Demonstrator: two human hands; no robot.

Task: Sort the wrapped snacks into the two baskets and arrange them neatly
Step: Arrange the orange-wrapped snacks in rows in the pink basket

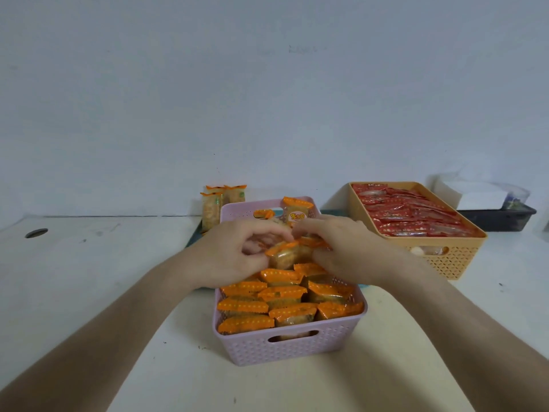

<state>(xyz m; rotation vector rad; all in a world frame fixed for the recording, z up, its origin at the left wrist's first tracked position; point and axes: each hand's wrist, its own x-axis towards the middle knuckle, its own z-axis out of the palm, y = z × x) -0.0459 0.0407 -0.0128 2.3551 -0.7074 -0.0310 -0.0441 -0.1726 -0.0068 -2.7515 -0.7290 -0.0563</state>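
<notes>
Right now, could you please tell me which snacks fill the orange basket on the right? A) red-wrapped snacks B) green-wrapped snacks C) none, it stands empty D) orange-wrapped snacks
A: the orange basket is packed with red-wrapped snacks, while the orange-wrapped snacks stand in the pink basket.

We are seeing soft, even, shadowless light.
Nearest the pink basket (252, 349) we are getting moderate sharpness; away from it, edges are bowing and blurring.
</notes>
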